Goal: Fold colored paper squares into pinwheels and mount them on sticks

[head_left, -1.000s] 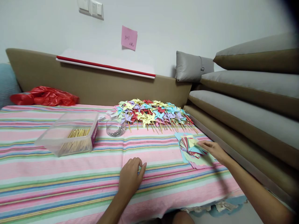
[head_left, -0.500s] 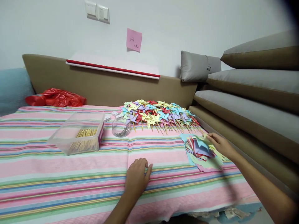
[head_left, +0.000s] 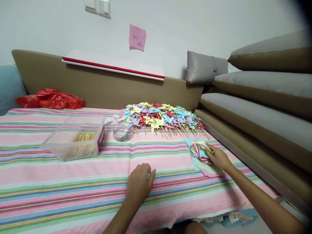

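My left hand rests on the striped cloth, holding nothing, its thumb apart from loosely bent fingers. At the right, my right hand is over a fanned stack of coloured paper, with its fingers closed on pale yellow paper at the top. The hand hides part of the stack. Larger blue, green and pink sheets lie beneath it. Just behind the stack is a heap of paper pinwheels on thin sticks.
A clear plastic box on its side holds thin wooden sticks. Next to it stands a round clear container with small metal pieces. A red plastic bag lies at the back left. Stacked cushions border the right side.
My right hand has moved left and inward over the paper stack, and the pale yellow paper has moved with it. My left hand stays on the cloth. The view has shifted slightly.
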The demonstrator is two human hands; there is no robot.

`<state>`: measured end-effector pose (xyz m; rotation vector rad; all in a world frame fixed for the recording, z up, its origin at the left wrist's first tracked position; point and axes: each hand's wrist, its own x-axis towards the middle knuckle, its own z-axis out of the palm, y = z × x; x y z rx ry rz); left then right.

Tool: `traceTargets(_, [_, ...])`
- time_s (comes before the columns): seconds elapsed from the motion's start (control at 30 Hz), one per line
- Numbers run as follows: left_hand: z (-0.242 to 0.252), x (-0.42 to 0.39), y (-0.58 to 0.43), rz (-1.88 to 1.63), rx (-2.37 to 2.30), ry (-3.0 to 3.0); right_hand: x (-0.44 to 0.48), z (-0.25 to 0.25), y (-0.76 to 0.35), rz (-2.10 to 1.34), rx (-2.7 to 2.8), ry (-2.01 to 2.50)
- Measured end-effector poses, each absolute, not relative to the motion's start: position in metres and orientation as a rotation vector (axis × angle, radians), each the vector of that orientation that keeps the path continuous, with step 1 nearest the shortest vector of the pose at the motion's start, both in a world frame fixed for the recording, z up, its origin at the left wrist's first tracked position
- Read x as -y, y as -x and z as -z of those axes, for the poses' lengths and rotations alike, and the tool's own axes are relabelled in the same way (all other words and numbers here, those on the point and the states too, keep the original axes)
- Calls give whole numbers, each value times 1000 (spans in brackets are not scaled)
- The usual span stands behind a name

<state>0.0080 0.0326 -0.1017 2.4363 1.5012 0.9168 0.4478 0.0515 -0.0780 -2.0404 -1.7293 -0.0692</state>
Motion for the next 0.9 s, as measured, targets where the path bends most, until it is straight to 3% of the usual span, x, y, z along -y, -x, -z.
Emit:
traceTargets(0.63, [101, -35, -9, -914, -1505, -2420, -50, 46, -463, 327, 1817, 1947])
traceTargets(0.9, [99, -35, -9, -892, -1492, -2383, -28, -1, -455, 516, 1538, 1999])
